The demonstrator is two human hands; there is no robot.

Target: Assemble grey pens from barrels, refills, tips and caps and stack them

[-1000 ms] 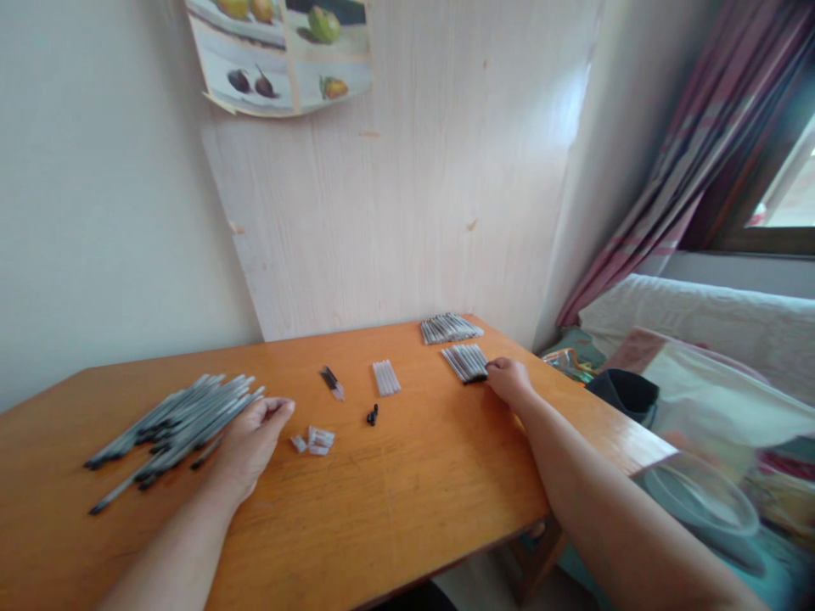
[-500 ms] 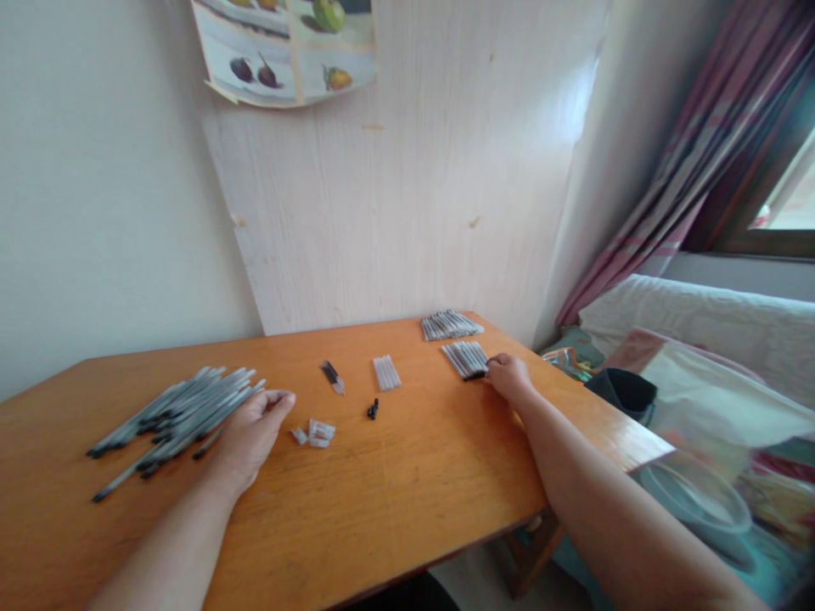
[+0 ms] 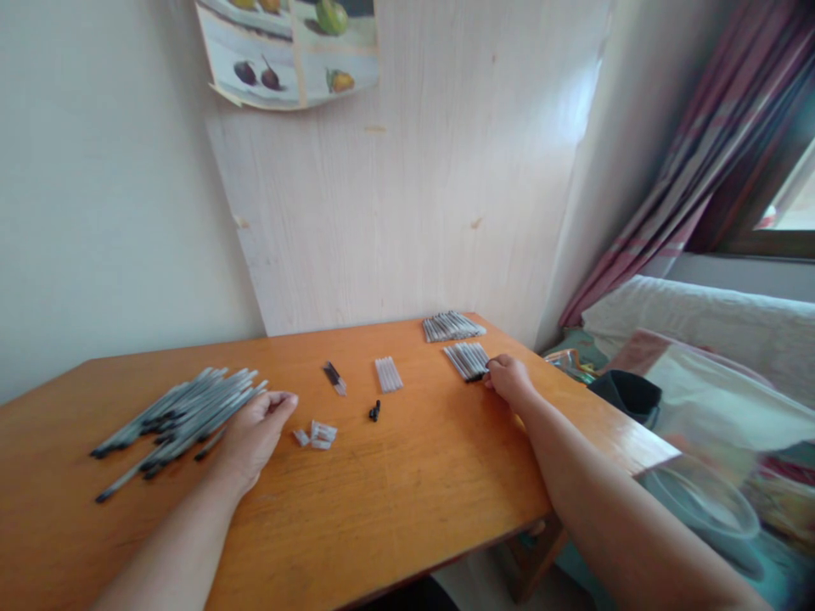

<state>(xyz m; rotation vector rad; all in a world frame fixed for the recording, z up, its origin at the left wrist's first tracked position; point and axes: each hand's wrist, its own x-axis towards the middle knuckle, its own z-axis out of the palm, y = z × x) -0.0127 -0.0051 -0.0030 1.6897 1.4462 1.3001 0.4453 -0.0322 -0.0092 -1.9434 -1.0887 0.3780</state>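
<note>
My left hand (image 3: pixel 258 428) rests just right of a loose pile of grey pens (image 3: pixel 191 407) with black ends. Its thumb and fingertips are pinched together, and I cannot make out anything between them. At the right, my right hand (image 3: pixel 508 378) is closed at the near end of a neat row of pens (image 3: pixel 466 360). A dark pen end shows at its fingertips; most of that pen is hidden by the hand. Behind this row lies a second, fuller bundle of pens (image 3: pixel 453 326).
Between the hands on the wooden table (image 3: pixel 382 492) lie clear tubes (image 3: pixel 388 374), thin dark-ended pieces (image 3: pixel 334 378), small black parts (image 3: pixel 374 412) and short whitish pieces (image 3: pixel 323 434). Past the table's right edge are a black container (image 3: pixel 627 395) and a clear plastic tub (image 3: pixel 704 501).
The view has shifted very slightly. Both hands keep the same places and poses beside the pens.
</note>
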